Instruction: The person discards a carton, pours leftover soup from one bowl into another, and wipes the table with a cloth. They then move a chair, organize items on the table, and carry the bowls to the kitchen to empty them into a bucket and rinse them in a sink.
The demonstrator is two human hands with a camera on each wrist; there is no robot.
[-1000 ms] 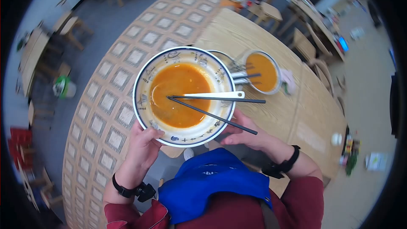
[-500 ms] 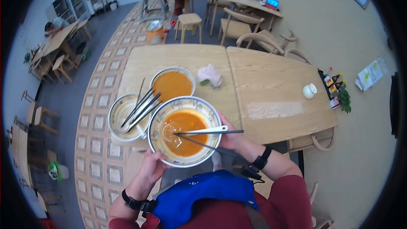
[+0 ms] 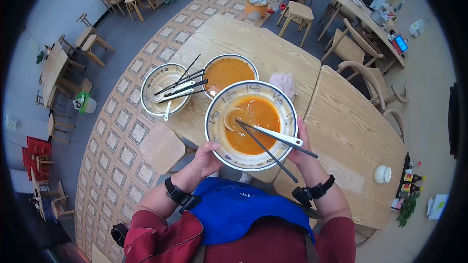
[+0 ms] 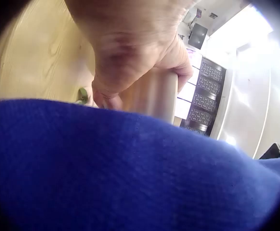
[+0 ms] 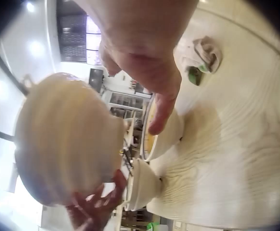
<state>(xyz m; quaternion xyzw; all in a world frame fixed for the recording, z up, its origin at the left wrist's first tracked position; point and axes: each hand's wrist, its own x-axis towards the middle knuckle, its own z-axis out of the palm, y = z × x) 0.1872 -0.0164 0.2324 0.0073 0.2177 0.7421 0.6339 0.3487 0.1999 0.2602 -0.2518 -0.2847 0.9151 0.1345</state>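
Note:
My left hand (image 3: 204,161) grips the near left rim of a large white bowl (image 3: 218,134) with dark trim, its thumb over the edge. Reddish-orange broth (image 3: 261,113) lies in the bowl, along with a white spoon (image 3: 275,135) and a pair of black chopsticks (image 3: 265,150) that jut past the right rim. Beside that rim is my right hand (image 3: 303,148); the right wrist view shows its fingers extended, apart from the raised bowl (image 5: 67,144). A second bowl (image 3: 254,68) of orange broth stands just behind on the wooden table.
Left on the table stands a third bowl (image 3: 146,92) with spoons and black chopsticks across it. A crumpled pink cloth (image 3: 284,85) lies to the right. Farther right are a white jar (image 3: 383,174) and sauce bottles (image 3: 412,186). A stool (image 3: 163,148) sits at the table's left.
The held bowl has shifted right in view and stays raised. The right hand has moved from gripping its right side to beside it. The head view has swung around, bringing the third bowl fully into sight.

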